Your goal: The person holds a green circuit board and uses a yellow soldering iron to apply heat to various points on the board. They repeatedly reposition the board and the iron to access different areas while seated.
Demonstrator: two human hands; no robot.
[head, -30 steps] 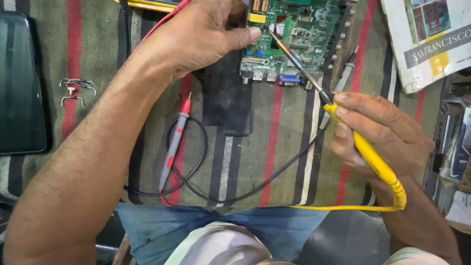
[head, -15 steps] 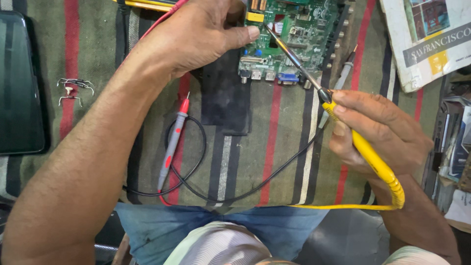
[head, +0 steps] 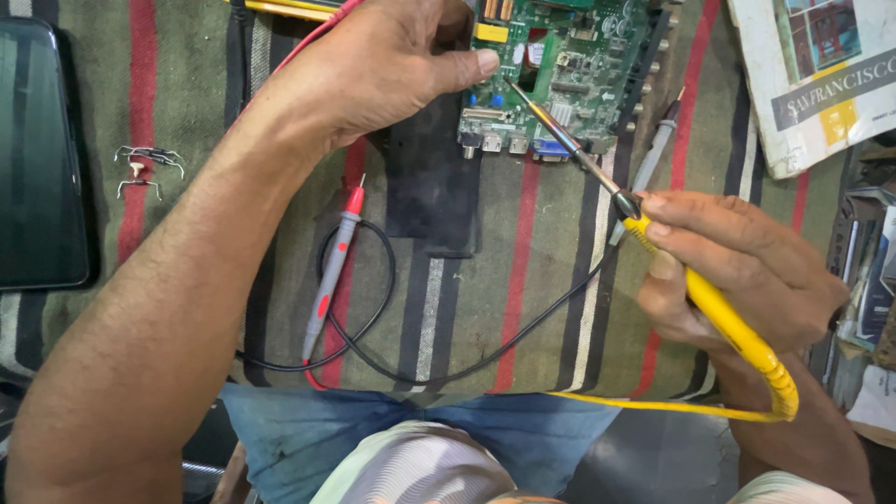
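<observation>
My left hand [head: 373, 70] grips the near left edge of a green circuit board [head: 569, 65] lying on a striped cloth [head: 551, 280]; the thumb rests on the board's corner. My right hand [head: 737, 271] holds a yellow-handled soldering iron [head: 709, 308] like a pen. Its thin metal tip [head: 523, 93] touches the board near the thumb. A yellow cord [head: 653, 406] loops from the handle back under my wrist.
A red test probe [head: 331, 271] and a grey probe [head: 649, 163] lie on the cloth with black leads. A dark screen [head: 37, 149] sits at left beside small metal clips [head: 145, 168]. A printed booklet [head: 821, 75] lies at top right, clutter [head: 868, 280] at right.
</observation>
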